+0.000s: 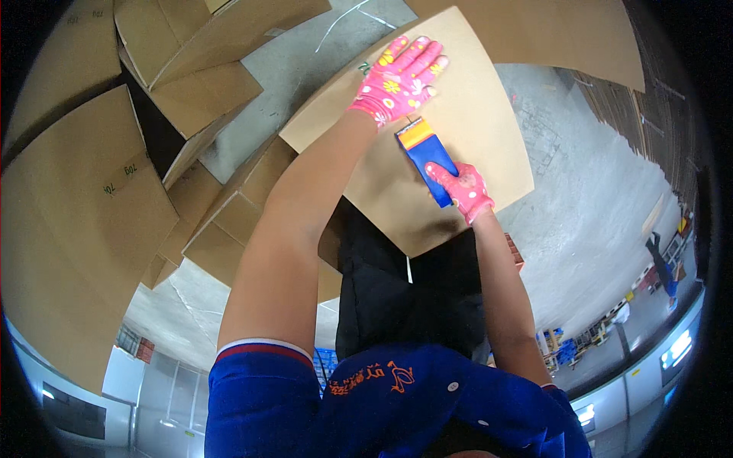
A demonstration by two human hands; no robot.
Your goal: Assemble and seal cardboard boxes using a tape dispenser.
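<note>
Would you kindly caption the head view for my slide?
Left hand pressing flat on a cardboard box while right hand grips a blue tape dispenser.

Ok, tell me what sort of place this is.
Probably a warehouse or packing floor. Flattened cardboard boxes are stacked on a bare concrete floor, and the right hand runs a blue tape dispenser over a cardboard box that the left hand steadies.

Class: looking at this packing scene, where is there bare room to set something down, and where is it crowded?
Bare concrete floor lies open to the right of the cardboard box. A narrower strip runs between that box and the stacked flat cartons on the left, where it is crowded.
</note>
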